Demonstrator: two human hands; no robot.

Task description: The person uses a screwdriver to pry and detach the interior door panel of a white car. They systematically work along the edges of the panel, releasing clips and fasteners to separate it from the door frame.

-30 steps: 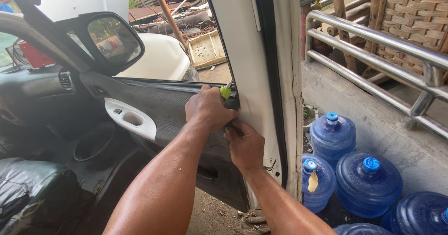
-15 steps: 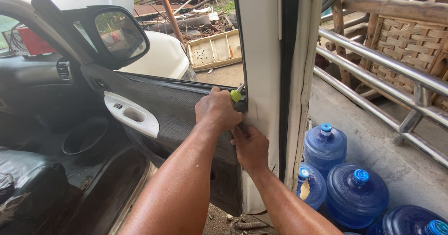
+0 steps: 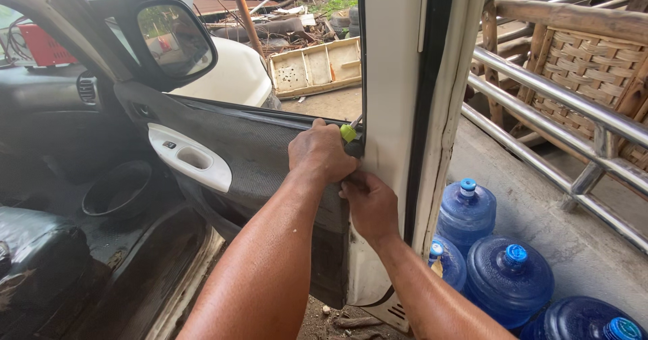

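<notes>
Bright daylight falls on an outdoor yard. To the right, blue water jugs (image 3: 513,276) stand together on the ground beside a low concrete wall (image 3: 540,212) topped by a shiny metal railing (image 3: 560,100). Behind the railing sits a woven wicker panel (image 3: 587,60) in a wooden frame. Beyond, on bare dirt, lie scrap metal (image 3: 270,26) and a pale perforated tray (image 3: 314,66).

Outdoor car-repair yard — open car door (image 3: 270,158), scrap pile (image 3: 283,22), water jugs (image 3: 506,279).

Head camera looks down, close, at the open car door (image 3: 270,158).
</notes>
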